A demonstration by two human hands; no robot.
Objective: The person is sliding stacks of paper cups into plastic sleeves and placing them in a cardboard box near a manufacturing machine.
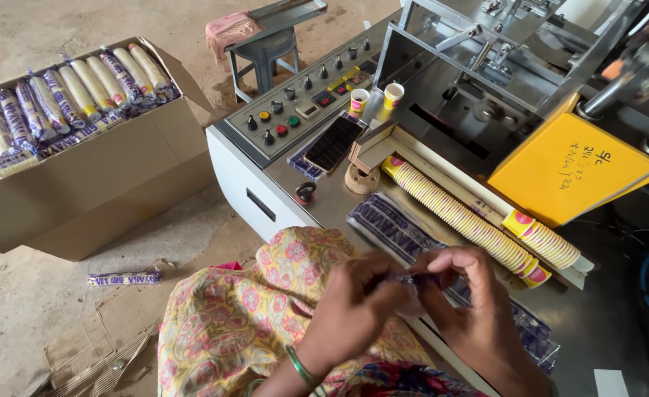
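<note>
Both hands, left hand (350, 305) and right hand (471, 301), pinch a thin, limp plastic sleeve (413, 283) at its mouth, near the bench's front edge beside stacked paper cups (460, 217).

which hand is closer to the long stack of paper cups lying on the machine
Right. The right hand sits just below the near end of the cup stack, almost under it. The left hand is further off to the left, over the floral cloth.

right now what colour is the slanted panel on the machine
Bright yellow panel, clearest in the head view.
</note>
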